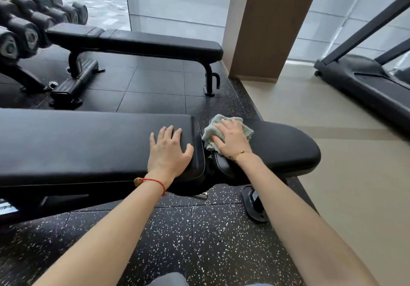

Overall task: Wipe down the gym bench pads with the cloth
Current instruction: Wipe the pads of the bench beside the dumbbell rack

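A black gym bench runs across the view in front of me, with a long back pad [84, 143] on the left and a shorter seat pad [286, 148] on the right. My left hand [168, 150] lies flat with spread fingers on the right end of the long pad. My right hand [230, 139] presses a crumpled pale green cloth [210, 133] onto the left end of the seat pad, beside the gap between the two pads. Part of the cloth is hidden under my palm.
A second black bench [137, 41] stands behind on dark rubber floor tiles. A rack of dumbbells [26, 26] fills the far left. A wooden pillar [270, 23] rises at the back, and a treadmill [363, 81] stands at the right on beige floor.
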### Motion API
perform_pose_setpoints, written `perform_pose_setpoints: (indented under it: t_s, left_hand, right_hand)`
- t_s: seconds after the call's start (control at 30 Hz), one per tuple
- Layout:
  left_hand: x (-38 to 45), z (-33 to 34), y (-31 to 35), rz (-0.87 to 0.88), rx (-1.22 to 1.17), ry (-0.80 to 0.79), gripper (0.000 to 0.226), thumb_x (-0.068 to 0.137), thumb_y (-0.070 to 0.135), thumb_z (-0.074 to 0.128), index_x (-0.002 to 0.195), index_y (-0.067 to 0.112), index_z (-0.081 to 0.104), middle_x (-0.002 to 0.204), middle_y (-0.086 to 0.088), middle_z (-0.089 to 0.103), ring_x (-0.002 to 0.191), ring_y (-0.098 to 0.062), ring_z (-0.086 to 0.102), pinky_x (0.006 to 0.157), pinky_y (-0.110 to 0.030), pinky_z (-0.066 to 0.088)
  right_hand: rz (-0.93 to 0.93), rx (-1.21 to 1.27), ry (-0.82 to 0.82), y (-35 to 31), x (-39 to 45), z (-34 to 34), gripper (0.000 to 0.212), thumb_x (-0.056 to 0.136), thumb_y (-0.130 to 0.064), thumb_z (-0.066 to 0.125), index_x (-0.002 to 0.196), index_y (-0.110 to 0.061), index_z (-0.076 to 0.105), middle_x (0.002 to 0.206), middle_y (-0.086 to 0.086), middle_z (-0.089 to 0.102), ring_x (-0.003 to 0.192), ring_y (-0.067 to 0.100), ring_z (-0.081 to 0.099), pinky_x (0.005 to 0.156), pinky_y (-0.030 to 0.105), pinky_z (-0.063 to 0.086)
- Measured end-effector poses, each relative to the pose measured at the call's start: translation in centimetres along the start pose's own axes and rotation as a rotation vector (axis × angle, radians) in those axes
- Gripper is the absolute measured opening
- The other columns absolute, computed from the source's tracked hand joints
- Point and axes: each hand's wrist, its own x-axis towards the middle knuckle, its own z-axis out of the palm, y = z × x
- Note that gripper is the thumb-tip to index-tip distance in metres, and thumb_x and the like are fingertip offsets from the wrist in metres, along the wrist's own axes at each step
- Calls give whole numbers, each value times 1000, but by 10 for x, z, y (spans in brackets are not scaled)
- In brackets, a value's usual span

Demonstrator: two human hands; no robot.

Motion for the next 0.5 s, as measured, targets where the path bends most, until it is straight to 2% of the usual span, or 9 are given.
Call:
perform_pose_setpoints:
  t_s: [0.07,0.13,0.23,0.33,0.4,0.5]
  left_hand:
    - [-1,1,0,-5,0,3,61,93,47,42,147,19,38,156,-6,32,147,-21,19,122,-47,6]
    - [-2,1,1,-10,5,11,61,94,47,42,148,20,37,157,-5,31,148,-20,18,122,-46,6]
    - [-2,1,1,-32,39,-14,60,95,47,40,150,23,33,159,-2,26,149,-18,15,122,-44,5]
    - [-1,3,11,-102,53,-41,59,97,43,37,152,25,29,162,0,21,150,-18,11,122,-45,2]
    - [-1,7,22,-166,56,-42,58,98,37,34,153,24,25,163,0,16,151,-19,7,122,-46,-1]
    - [-4,12,28,-195,51,28,56,97,33,35,152,23,30,161,-1,21,150,-19,11,122,-47,1]
  right_hand:
    - [-127,32,-45,-1,-24,-3,46,98,-35,52,141,-20,49,156,4,34,148,29,13,122,39,1]
    - [-216,136,-62,10,-54,-14,46,98,-31,54,142,-20,49,155,-3,35,149,21,11,122,31,1]
    - [-190,259,-84,57,-78,-42,48,99,-26,54,145,-22,43,154,-10,34,148,8,12,120,23,4]
    - [-83,190,-66,94,-45,-51,47,98,-20,55,144,-18,44,154,1,36,148,20,17,121,28,6]
    - [-86,123,-85,88,-7,-41,45,99,-27,53,143,-16,46,153,9,38,145,28,22,120,32,4]
    - [-162,117,-131,59,15,-22,47,100,-36,48,145,-23,42,157,6,31,147,30,15,121,40,0]
